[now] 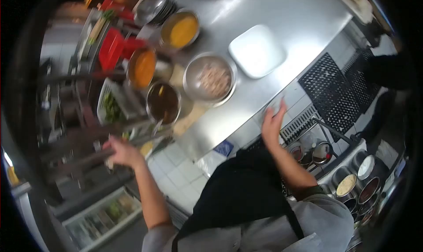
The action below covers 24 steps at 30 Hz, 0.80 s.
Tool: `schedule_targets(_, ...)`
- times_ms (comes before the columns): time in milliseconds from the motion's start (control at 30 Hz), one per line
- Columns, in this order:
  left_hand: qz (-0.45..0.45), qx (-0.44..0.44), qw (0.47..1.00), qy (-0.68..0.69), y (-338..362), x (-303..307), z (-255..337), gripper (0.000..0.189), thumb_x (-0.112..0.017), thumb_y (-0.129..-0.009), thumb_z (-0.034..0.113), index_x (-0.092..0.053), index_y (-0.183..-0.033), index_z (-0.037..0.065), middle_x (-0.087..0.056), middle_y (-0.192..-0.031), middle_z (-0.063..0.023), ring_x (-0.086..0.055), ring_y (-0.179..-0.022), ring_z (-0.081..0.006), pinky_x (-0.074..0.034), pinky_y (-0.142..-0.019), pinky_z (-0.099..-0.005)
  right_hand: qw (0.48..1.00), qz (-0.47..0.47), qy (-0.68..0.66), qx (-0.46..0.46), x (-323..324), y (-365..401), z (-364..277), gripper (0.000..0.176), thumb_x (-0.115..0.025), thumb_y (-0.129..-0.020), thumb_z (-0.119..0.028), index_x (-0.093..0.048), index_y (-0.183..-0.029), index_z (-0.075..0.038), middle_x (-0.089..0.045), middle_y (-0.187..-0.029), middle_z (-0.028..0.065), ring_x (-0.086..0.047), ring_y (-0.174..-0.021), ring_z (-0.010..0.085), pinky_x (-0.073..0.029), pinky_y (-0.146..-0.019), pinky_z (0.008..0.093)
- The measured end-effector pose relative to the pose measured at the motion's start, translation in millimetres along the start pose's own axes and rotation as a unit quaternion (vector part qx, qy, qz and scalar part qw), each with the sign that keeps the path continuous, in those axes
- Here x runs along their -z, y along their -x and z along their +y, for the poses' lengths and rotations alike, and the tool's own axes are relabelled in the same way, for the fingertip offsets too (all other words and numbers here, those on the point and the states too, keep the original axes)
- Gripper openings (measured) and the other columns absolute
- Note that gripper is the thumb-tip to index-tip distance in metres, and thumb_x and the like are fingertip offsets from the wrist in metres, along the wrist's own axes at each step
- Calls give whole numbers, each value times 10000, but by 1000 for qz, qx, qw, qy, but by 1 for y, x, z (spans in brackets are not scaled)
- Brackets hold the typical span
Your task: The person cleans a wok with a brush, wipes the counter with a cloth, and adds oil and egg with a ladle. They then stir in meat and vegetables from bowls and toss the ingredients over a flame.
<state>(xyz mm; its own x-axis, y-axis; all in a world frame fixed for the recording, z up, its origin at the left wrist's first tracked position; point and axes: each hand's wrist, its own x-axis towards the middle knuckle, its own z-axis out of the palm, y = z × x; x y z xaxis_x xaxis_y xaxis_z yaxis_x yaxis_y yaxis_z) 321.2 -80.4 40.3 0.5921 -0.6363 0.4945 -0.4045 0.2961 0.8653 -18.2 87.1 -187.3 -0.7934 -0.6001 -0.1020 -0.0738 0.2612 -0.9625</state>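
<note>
My left hand [122,152] is raised at the left, near the metal shelf edge, its fingers somewhat blurred and apart, with nothing seen in it. Over the floor beside the counter's edge, my right hand [274,122] has its fingers spread and holds nothing. Between and beyond the hands, a steel bowl [194,78] with pale chopped pieces [215,80] rests on the steel counter [238,104]. To its right lies a white square dish [257,51]. Pots of dark sauce [163,103], orange sauce [142,69] and yellow liquid [183,32] stand to its left.
Green leaves fill a white container [112,104] at the left. Stacked steel bowls [154,7] and a red container [112,47] are at the upper left. Black mats [328,93] cover floor tiles. Several filled pots [346,185] stand at the lower right. Another person's dark leg [381,111] shows far right.
</note>
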Motion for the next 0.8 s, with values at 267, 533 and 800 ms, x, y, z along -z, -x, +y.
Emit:
schedule_targets(267, -108, -17, 992, 68, -4, 7, -5, 245, -708, -924, 101, -504, -1025, 11, -581, -870, -51, -549, -674, -102, -491, -613, -252, 936, -302, 18, 179, 16, 115, -123, 584, -516, -807, 94, -532, -1366, -73, -566, -1303, 214, -576, -1187, 398, -496, -936, 404)
schedule_targets(533, -207, -108, 966, 110, -15, 26, 11, 386, -695, -898, 145, -484, -1158, -49, -686, -955, -171, -675, -873, -263, -520, -790, -353, 748, -307, 320, 494, -127, 248, -87, 384, -516, -861, -104, -626, -1225, -158, -542, -1346, 142, -559, -1084, 327, -457, -906, 495)
schedule_targets(800, -204, -94, 960, 168, -15, 27, -5, 300, -700, -888, 162, -571, -1116, 17, -676, -927, -224, -669, -863, -431, -530, -747, -453, 816, -504, 160, 235, -7, 241, -342, 494, -647, -823, -27, -577, -1306, -107, -644, -1207, 143, -636, -1107, 266, -530, -908, 364)
